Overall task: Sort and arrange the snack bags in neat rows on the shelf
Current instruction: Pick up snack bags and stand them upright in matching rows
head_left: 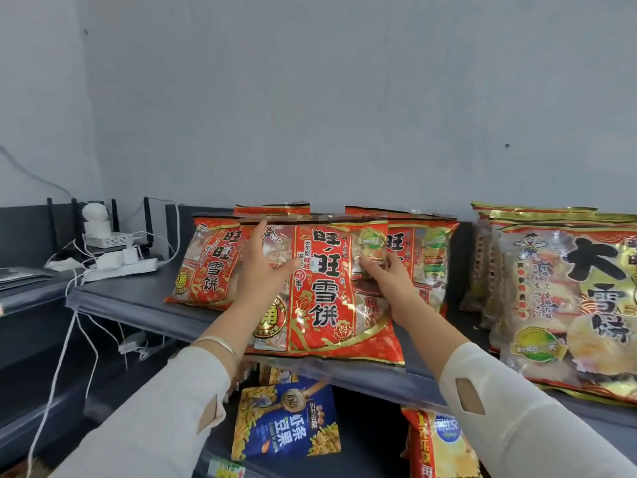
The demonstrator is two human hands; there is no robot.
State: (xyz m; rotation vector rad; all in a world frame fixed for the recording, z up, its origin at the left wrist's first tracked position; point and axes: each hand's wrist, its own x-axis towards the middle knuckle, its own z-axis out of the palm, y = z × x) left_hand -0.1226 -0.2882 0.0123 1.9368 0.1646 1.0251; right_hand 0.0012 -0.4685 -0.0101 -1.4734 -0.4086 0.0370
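A large red snack bag stands upright at the front of the dark grey shelf. My left hand presses flat on its left face with fingers spread and the thumb out. My right hand pinches its upper right part. Behind it stand more red bags of the same kind, one at the left and one at the right. Further bags show only their top edges at the back.
Gold and red larger bags stack at the shelf's right. A router, white camera and power strip with cables crowd the left end. On the shelf below lie a blue bag and a yellow-red bag.
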